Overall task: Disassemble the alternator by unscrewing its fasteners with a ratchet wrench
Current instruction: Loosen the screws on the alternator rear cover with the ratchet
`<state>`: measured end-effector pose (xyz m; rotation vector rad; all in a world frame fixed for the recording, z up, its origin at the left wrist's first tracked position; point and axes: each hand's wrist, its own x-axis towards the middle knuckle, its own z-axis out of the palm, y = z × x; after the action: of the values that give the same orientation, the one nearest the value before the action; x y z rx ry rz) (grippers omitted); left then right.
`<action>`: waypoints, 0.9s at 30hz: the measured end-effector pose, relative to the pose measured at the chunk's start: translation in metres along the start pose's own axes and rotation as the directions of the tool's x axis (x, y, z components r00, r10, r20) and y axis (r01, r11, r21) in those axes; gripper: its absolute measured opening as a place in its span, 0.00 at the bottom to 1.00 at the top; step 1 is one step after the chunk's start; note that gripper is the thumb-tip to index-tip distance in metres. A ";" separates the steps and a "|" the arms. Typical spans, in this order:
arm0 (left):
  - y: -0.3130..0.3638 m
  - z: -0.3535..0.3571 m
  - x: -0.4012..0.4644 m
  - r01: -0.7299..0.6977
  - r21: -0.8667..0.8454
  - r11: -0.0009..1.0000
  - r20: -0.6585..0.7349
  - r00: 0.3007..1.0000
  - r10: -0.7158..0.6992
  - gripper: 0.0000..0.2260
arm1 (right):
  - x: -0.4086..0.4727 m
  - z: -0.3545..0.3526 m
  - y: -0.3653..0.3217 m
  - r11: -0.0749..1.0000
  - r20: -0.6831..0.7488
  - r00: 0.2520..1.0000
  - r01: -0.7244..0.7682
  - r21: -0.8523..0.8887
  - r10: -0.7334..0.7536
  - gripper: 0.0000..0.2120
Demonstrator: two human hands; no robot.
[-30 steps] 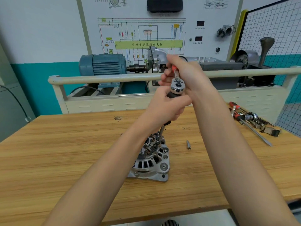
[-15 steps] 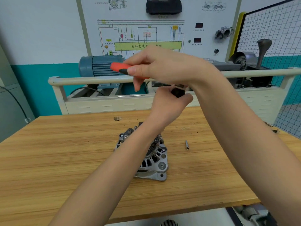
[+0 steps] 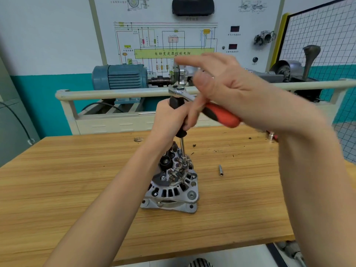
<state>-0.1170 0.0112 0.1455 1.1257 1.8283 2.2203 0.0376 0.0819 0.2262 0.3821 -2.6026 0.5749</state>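
Observation:
The silver alternator [image 3: 171,189] stands on the wooden table [image 3: 77,180], its open rear end with black and copper parts facing up. A thin steel extension [image 3: 182,147] rises from a fastener on its top to the ratchet wrench head [image 3: 178,91]. My left hand [image 3: 169,120] grips the black grip of the extension just under the head. My right hand [image 3: 240,89] holds the wrench's red handle [image 3: 221,114], which points right and toward me; the index finger sticks out straight, the other fingers curl round the handle.
A small steel socket [image 3: 221,170] lies on the table right of the alternator. Some tools [image 3: 271,136] peek out behind my right forearm. A cream rail [image 3: 115,93] and a blue motor [image 3: 119,77] stand behind the table, under a wiring-diagram board.
The red handle has swung round from the left side to the right, my right hand going with it. My left hand has stayed on the black grip over the alternator.

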 end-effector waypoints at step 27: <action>0.024 0.011 -0.009 0.034 0.133 0.990 0.118 0.992 -0.050 0.09 | 0.045 0.010 -0.009 0.992 0.081 0.997 0.007 -0.128 0.004 0.23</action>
<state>-0.0952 0.0086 0.1628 1.2024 1.9525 1.9870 -0.0013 0.0621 0.2426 0.3729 -2.6995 0.3969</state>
